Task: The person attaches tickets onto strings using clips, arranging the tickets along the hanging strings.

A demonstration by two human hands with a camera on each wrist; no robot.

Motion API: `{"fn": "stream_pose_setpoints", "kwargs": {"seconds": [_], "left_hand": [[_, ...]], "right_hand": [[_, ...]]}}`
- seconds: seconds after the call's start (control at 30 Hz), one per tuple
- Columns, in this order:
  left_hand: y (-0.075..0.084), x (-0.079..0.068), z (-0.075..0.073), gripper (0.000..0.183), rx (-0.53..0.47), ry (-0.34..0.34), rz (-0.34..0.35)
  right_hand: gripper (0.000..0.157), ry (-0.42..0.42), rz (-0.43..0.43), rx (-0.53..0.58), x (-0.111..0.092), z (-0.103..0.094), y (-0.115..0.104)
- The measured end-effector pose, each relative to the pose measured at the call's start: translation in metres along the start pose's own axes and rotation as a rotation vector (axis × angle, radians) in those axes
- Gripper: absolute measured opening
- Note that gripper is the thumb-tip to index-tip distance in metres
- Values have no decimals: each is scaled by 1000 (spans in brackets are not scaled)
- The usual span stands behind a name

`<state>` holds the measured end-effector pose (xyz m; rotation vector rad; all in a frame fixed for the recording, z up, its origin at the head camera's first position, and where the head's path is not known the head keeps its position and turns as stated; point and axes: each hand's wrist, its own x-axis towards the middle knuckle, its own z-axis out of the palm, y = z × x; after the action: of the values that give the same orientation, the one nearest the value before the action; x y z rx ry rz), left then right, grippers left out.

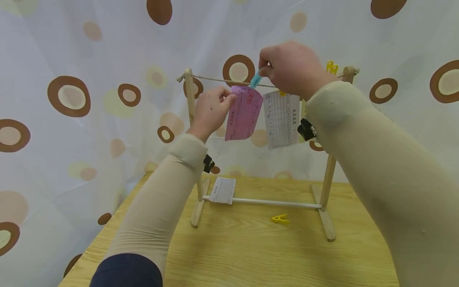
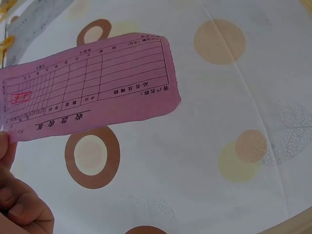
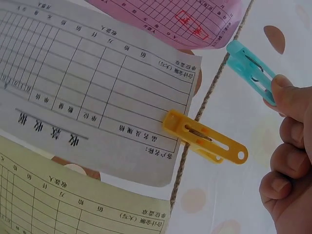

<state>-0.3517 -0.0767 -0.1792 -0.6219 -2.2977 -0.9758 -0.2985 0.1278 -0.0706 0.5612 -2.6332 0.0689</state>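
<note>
My left hand (image 1: 211, 109) pinches a pink receipt (image 1: 244, 115) near its upper left corner, just below a rope (image 1: 215, 79). Between the thumb and finger of my right hand (image 1: 292, 65) is a light-blue clothespin (image 1: 255, 79). Its tip meets the rope at the pink receipt's top edge; whether it grips the paper I cannot tell. Beside the pink slip hangs a white receipt (image 1: 281, 123), clipped by a yellow clothespin (image 3: 204, 136). A pale yellow receipt (image 3: 87, 200) hangs past it in the right wrist view, mostly hidden by my right arm in the head view.
The rope spans a wooden rack (image 1: 190, 95) with a white lower bar (image 1: 276, 203). Another white receipt (image 1: 223, 190) lies by the bar's left end. One yellow clothespin (image 1: 281, 219) lies on the table (image 1: 251, 251). A patterned curtain (image 1: 118, 32) hangs behind.
</note>
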Motion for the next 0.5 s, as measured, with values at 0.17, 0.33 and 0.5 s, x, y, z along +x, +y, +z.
{"fn": "stream_pose_setpoints", "kwargs": {"seconds": [0.17, 0.33, 0.5], "left_hand": [[3, 1, -3, 24, 1, -8, -20], [1, 1, -4, 23, -15, -28, 0], [-4, 0, -5, 22, -24, -34, 6]], "right_hand": [[21, -4, 12, -7, 2, 1, -4], [20, -35, 25, -16, 3, 3, -5], [22, -37, 30, -17, 4, 7, -6]]}}
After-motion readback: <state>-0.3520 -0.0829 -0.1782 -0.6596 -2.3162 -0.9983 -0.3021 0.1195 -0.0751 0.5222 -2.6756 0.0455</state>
